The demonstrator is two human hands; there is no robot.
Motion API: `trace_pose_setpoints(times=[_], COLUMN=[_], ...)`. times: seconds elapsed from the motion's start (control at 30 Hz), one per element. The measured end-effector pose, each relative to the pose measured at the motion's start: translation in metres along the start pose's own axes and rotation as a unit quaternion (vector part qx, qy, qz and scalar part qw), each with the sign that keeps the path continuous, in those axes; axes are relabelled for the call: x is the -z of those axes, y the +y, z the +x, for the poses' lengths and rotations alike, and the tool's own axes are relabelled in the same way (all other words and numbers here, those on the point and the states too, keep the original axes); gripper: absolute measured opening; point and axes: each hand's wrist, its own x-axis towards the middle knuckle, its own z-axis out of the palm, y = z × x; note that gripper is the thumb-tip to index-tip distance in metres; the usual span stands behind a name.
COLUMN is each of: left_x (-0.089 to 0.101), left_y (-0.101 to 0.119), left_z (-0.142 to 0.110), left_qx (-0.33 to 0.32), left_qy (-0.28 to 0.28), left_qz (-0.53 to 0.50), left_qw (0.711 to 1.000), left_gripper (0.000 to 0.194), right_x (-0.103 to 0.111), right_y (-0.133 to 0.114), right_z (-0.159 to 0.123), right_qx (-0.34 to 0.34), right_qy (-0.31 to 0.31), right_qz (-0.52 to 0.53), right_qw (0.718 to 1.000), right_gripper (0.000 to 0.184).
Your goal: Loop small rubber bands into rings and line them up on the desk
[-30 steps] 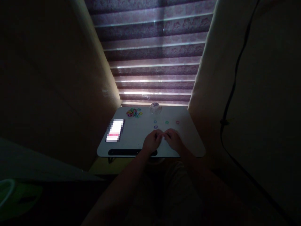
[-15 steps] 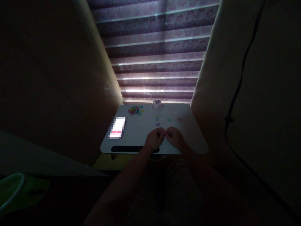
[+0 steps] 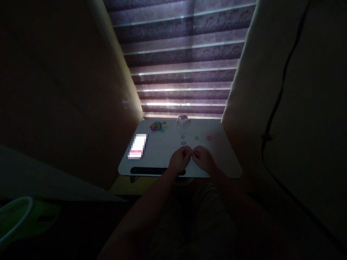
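My left hand (image 3: 180, 159) and my right hand (image 3: 203, 159) meet fingertip to fingertip over the front half of a small white table (image 3: 157, 153). Both are closed in a pinch, and whatever sits between the fingers is too small and dark to make out. Just beyond them lie small coloured rings: a blue ring (image 3: 183, 137), a purple ring (image 3: 183, 143), a green ring (image 3: 196, 138) and a red ring (image 3: 209, 138). Farther left is a loose pile of many-coloured rings (image 3: 157, 126). A clear round container (image 3: 183, 122) stands at the table's back edge.
A phone (image 3: 137, 146) with a lit, blurred screen lies on the left of the table. A dark slot (image 3: 149, 170) runs along the front edge. Behind is a striped blind (image 3: 184, 76). A green basket (image 3: 29, 220) stands low left, and a cable (image 3: 280, 90) hangs at right.
The whole view has shifted slightly, so the table and things appear a little farther right. My hands stay pinched together in the same place over the table.
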Motion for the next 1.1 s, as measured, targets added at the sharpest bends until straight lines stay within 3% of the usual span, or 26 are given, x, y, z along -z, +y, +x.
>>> trace_pose_setpoints(times=[0.8, 1.1], left_x=[-0.0016, -0.0013], left_y=[-0.0010, -0.0003], left_z=[0.0000, -0.0001], left_qx=[-0.010, -0.031], left_qy=[-0.002, -0.007], left_qz=[-0.037, -0.013], left_qw=[0.999, 0.999], left_gripper=[0.022, 0.013], right_x=[0.0009, 0.0033], right_y=[-0.0034, -0.0043], right_z=[-0.0006, -0.0007], right_qx=[-0.003, 0.008], right_qy=[0.011, 0.011], right_qz=[0.018, 0.003], right_qw=[1.000, 1.000], right_gripper=[0.011, 0.006])
